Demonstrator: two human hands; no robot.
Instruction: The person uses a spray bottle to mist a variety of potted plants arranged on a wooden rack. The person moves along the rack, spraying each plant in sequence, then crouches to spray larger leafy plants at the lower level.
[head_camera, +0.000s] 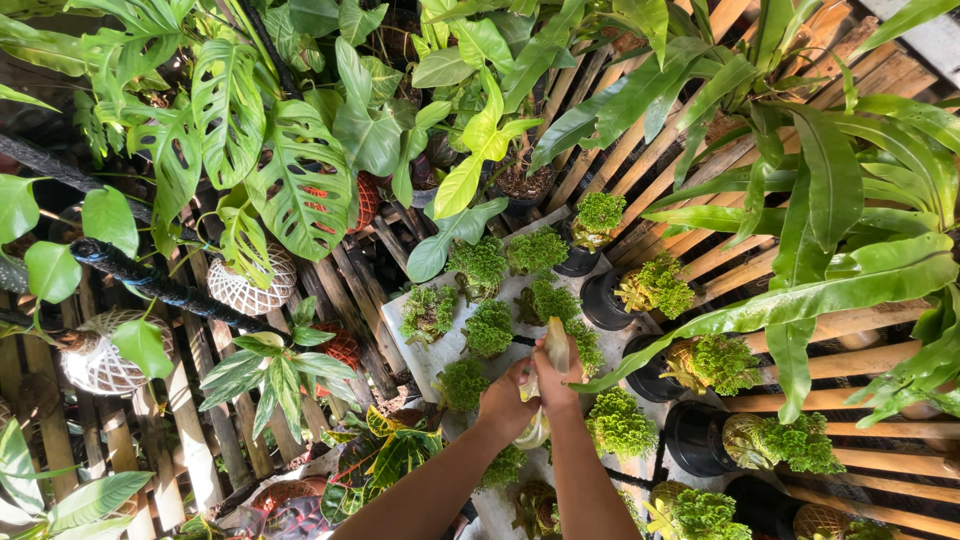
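Both of my arms reach up from the bottom of the view. My left hand (505, 398) and my right hand (555, 382) meet on a pale yellowish leaf (556, 345) that rises between them, and both grip it. The leaf stands among several small curly green ferns (488, 328) set on a white tray (408, 340). Below the hands a pale strip of the same leaf (536, 430) hangs down between my forearms.
Black pots (696, 436) with curly ferns line a bamboo slat bench (860, 362) on the right. Large strap-leaved ferns (830, 180) overhang there. Left: holey-leaved plants (290, 170), woven white pots (250, 290), a croton (385, 455).
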